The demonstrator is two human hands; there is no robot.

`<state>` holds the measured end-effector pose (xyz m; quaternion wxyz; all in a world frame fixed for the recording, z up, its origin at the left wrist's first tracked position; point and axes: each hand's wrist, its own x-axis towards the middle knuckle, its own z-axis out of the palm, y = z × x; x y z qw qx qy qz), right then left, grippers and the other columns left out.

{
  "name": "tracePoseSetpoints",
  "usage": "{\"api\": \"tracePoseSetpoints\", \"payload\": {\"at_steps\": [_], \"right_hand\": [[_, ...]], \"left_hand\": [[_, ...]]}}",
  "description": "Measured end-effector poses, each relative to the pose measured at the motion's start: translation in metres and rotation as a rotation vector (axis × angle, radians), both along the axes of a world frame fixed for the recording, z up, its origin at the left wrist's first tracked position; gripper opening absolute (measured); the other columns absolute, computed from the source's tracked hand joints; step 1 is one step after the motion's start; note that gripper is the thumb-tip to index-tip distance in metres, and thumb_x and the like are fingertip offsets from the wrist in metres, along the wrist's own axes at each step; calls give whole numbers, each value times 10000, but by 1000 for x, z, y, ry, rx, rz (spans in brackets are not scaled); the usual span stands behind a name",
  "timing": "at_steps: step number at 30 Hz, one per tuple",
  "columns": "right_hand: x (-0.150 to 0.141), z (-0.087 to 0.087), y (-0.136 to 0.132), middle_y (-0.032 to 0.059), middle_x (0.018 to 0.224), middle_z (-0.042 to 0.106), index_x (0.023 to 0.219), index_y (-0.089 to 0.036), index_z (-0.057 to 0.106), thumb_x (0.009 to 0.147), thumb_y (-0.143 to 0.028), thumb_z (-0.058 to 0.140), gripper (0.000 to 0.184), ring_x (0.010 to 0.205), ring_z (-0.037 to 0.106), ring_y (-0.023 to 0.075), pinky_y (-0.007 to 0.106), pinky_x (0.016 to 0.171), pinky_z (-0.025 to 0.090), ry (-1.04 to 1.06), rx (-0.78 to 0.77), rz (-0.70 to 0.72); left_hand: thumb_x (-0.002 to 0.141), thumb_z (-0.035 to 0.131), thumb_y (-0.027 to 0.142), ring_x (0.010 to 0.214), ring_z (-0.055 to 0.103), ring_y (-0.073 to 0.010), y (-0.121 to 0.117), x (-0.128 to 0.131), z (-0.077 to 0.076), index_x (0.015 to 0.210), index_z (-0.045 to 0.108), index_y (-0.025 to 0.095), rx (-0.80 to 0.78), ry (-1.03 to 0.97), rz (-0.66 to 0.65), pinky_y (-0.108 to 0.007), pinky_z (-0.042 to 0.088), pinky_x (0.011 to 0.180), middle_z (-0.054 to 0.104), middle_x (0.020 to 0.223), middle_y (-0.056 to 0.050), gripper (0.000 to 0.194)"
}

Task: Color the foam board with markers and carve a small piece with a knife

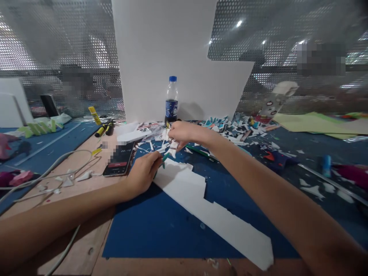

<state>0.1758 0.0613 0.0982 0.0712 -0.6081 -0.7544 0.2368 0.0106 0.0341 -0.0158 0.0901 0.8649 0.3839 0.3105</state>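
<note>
Before one bottle (pixel 171 96) of dark liquid (pixel 168 119), left hand (pixel 145 168) around one green tool (pixel 165 158), right hand (pixel 185 133) at white scraps (pixel 173 152), grip unclear

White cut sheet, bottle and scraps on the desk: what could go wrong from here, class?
The right hand works close to the bottle and might topple it.
The left hand is beside the dark phone and could nudge it.
The white sheet juts past the blue mat's front edge, so it might get knocked.
</note>
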Motion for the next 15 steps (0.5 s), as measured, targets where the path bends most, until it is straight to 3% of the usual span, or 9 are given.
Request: {"api": "tracePoseSetpoints", "payload": {"at_steps": [7,11,15], "right_hand": [[3,4,-1,80,593,567,803,-109,586,787,-202,470,149,524,572,178,277,502,436,-91,-52,-121],[45,10,-12,99,678,592,761,-140,571,805,-299,485,186,538,561,187,300,496,412,-210,13,-212],[99,-3,-23,55,581,507,631,-151,536,711,-238,636,155,582,536,199,287,502,340,-389,72,-251]], "left_hand": [[907,337,200,520,468,-120,2,1,1,706,390,198,28,41,51,-222,339,518,488,589,20,207],[898,363,188,626,533,-168,6,2,-5,737,426,195,42,109,36,-254,377,563,530,666,-18,173],[906,377,181,649,525,-186,8,2,-11,759,459,184,41,156,14,-272,391,580,521,674,-29,168]]}}
